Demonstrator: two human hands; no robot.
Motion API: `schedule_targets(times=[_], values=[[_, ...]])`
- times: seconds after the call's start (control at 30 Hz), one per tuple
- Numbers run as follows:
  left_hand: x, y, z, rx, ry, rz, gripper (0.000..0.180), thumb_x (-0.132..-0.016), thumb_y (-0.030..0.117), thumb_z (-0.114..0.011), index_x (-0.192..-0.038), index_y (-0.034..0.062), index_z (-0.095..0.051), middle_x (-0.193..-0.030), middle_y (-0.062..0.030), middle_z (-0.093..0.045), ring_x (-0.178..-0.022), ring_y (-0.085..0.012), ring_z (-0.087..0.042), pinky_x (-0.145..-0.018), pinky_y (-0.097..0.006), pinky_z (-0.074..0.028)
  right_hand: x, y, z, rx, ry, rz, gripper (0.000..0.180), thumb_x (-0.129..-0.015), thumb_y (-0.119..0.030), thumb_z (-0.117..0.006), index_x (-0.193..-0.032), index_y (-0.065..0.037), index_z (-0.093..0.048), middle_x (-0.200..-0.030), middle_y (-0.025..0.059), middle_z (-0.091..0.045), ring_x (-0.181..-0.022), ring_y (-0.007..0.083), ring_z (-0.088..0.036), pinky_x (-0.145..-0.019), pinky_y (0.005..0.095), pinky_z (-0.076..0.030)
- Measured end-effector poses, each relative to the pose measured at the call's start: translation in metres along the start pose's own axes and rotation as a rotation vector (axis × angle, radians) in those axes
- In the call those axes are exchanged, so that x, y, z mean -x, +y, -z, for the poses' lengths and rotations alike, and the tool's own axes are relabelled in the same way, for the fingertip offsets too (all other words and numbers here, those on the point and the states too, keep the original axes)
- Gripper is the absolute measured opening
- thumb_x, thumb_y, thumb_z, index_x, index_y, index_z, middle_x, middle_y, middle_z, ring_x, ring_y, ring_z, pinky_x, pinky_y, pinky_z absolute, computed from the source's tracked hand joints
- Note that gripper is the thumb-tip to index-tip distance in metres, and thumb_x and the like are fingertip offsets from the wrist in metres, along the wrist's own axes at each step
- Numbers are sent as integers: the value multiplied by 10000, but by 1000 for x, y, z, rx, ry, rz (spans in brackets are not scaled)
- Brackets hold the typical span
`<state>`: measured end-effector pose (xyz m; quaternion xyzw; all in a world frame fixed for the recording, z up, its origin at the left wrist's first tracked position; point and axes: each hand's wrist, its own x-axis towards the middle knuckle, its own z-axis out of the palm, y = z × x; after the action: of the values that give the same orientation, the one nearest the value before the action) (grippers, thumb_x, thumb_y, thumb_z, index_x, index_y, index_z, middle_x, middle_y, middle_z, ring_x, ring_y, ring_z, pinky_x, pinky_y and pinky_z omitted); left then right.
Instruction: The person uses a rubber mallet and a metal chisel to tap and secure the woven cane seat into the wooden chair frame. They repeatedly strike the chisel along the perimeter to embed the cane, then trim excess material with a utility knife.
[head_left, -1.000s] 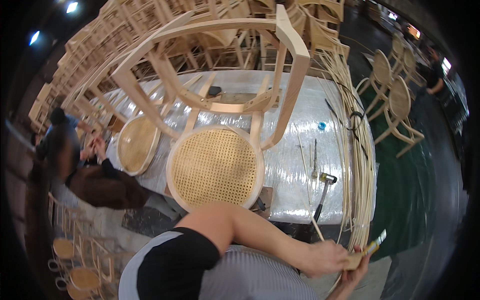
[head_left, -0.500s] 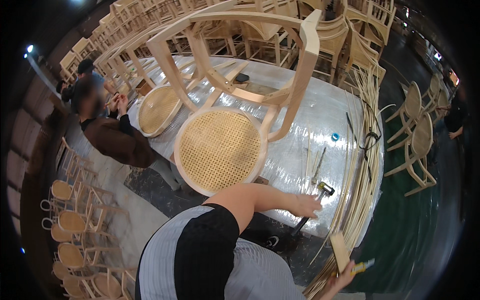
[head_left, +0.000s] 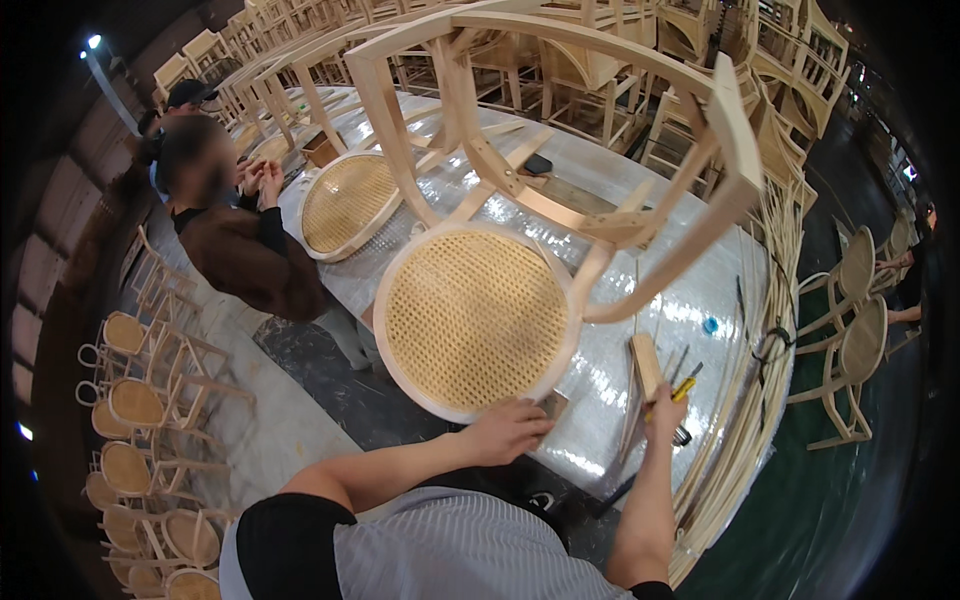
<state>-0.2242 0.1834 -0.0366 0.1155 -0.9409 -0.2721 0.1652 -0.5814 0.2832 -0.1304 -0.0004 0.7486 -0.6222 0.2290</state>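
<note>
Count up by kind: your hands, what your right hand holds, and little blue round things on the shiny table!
Bare left hand and right hand: 2
Yellow-handled knife: 1
Flat pale wooden block: 1
Small round blue object: 1
Total: 5

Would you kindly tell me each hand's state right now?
Left hand: at the edge of the round cane seat; grip cannot be told.
Right hand: closed, holding a yellow knife and wooden block.

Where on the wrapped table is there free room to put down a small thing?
One free patch lies between the round cane seat and the wood block; another, between the yellow knife and the cane bundle. It is crowded around the right hand and hammer.
</note>
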Motion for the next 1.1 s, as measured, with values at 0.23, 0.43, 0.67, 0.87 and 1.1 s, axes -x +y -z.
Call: schedule_targets(times=[0.23, 0.43, 0.67, 0.87, 1.1], values=[[-64, -164, 116, -235, 258, 94, 509, -962, 189, -756, -1453, 99, -653, -1386, -169, -646, -1354, -460, -566, -1150, -590, -445, -48, -46, 12, 1069, 226, 286, 557, -1017, -342, -745, -1396, 28, -574, -1172, 314, -713, -1098, 488, -695, -964, 585, -516], [-158, -221, 83, -362, 52, -17, 680, -1102, 537, -532, -1636, 119, -504, -1704, -183, -435, -1626, -479, -278, -1339, -645, -116, 3, -49, -29, 974, 433, 669, 526, -1035, -289, -730, -1446, 20, -616, -1327, 276, -678, -1237, 448, -650, -1049, 514, -509], [-169, -230, 77, -278, -130, 139, 780, -1106, 555, -504, -1675, 31, -402, -1744, -228, -359, -1658, -410, -241, -1361, -591, -87, 163, -10, -75, 614, 314, 374, 345, -1070, -169, -702, -1364, 11, -674, -1262, 151, -721, -1130, 238, -682, -894, 355, -544], [-168, -229, 70, -193, -38, 131, 763, -1086, 505, -562, -1633, -15, -449, -1717, -241, -398, -1633, -400, -309, -1362, -569, -122, 181, -34, -140, 521, 18, 485, 252, -1062, -82, -674, -1289, 24, -700, -1205, 128, -727, -1047, 217, -694, -860, 341, -554], [-154, -236, 73, -101, 118, 88, 615, -1025, 313, -676, -1540, -7, -576, -1654, -218, -496, -1568, -398, -424, -1337, -578, -223, 98, -112, -251, 597, -298, 759, 212, -1036, -6, -668, -1228, 49, -740, -1135, 164, -741, -1002, 255, -722, -908, 346, -560]])
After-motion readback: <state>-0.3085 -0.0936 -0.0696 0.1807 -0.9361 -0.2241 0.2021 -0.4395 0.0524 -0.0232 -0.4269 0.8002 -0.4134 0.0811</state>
